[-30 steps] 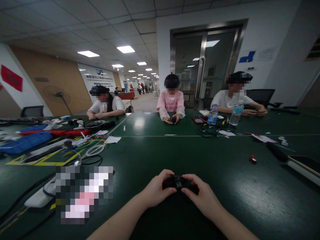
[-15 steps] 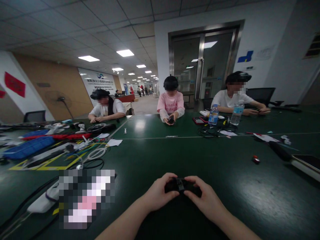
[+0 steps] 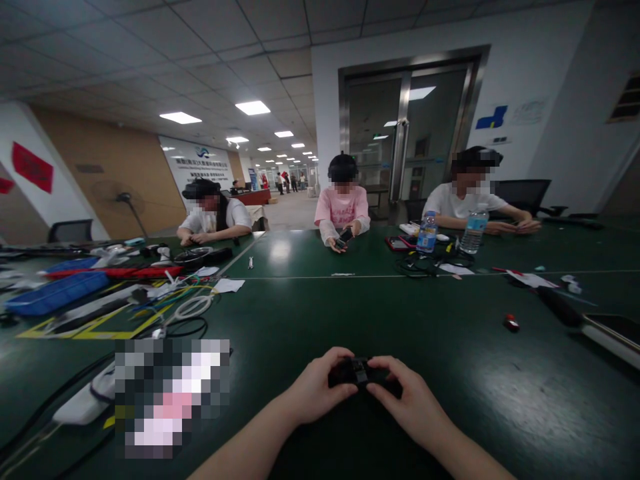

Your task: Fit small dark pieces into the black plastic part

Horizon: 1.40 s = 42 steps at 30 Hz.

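Object, small and black (image 3: 360,374): held it low over the near side of the green table (image 3: 285,320), between two bare hands. Had the left hand (image 3: 316,388) clamped on its left end, thumb along the near edge, forefinger over the far one. Had the right hand (image 3: 409,392) clamped the same way on the right end, with the tips of each grip just short of meeting at the middle. Made out a lighter grey patch there, the ends being dark and partly covered by fingers. Could not tell resting on the table from held just above it.

To the left, near the left forearm, saw a pixelated patch (image 3: 175,400), and beside it a white power strip (image 3: 85,403) among dark cables. Beyond these, noted a coiled white cable (image 3: 194,307), a blue tray (image 3: 59,293), a slip of paper (image 3: 230,285) and a small wrench (image 3: 251,263). To the right, well apart from the right hand, spotted a small red and black item (image 3: 511,323).

Across the table, saw a person in pink (image 3: 343,205) with a dark item (image 3: 345,237) in hand, and a person in white on either side. Near the right-hand one, counted two bottles (image 3: 427,233) beside tangled black cables (image 3: 417,265).
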Available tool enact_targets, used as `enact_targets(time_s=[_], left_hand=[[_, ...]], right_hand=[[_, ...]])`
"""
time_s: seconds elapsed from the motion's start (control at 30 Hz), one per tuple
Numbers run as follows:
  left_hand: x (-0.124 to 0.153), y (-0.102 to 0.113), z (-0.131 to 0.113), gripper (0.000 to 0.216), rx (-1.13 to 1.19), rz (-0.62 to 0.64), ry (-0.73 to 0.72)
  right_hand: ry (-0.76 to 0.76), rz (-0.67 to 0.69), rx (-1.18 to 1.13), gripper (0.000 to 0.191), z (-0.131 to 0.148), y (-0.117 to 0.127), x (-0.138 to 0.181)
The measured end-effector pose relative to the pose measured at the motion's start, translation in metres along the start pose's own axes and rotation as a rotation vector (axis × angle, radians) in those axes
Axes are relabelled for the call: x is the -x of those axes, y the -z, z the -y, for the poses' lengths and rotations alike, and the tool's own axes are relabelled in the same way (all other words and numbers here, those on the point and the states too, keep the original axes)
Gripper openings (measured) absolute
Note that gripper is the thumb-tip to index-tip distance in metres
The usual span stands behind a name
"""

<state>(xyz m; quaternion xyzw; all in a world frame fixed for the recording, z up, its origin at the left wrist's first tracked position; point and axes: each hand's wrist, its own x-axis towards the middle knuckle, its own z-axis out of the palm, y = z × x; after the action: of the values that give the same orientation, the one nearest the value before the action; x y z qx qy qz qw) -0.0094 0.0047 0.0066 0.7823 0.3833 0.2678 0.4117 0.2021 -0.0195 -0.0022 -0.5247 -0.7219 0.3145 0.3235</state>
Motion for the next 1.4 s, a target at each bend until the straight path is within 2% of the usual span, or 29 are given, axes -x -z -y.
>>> enact_targets(time_s=[0.23, 0.47, 0.67, 1.0, 1.27, 1.4], left_hand=[[0.0, -0.001, 0.0, 0.045, -0.009, -0.013, 0.0], [-0.002, -0.002, 0.003, 0.046, 0.008, -0.003, -0.002], [-0.002, -0.002, 0.003, 0.047, 0.067, 0.022, -0.006], [-0.001, -0.001, -0.002, 0.043, -0.031, -0.007, -0.029], [-0.002, -0.001, 0.0, 0.052, 0.013, 0.023, 0.019], [-0.002, -0.002, 0.002, 0.045, 0.031, 0.017, 0.007]], right_hand=[[-0.002, -0.002, -0.006, 0.037, 0.001, 0.002, 0.001], [0.151, -0.003, -0.054, 0.032, -0.002, -0.002, 0.0], [0.123, 0.028, -0.062, 0.028, -0.002, -0.001, 0.001], [0.109, 0.023, -0.073, 0.025, 0.001, -0.002, 0.001], [0.106, 0.026, -0.077, 0.027, 0.005, -0.001, 0.002], [0.121, 0.007, -0.087, 0.025, 0.006, -0.001, 0.002]])
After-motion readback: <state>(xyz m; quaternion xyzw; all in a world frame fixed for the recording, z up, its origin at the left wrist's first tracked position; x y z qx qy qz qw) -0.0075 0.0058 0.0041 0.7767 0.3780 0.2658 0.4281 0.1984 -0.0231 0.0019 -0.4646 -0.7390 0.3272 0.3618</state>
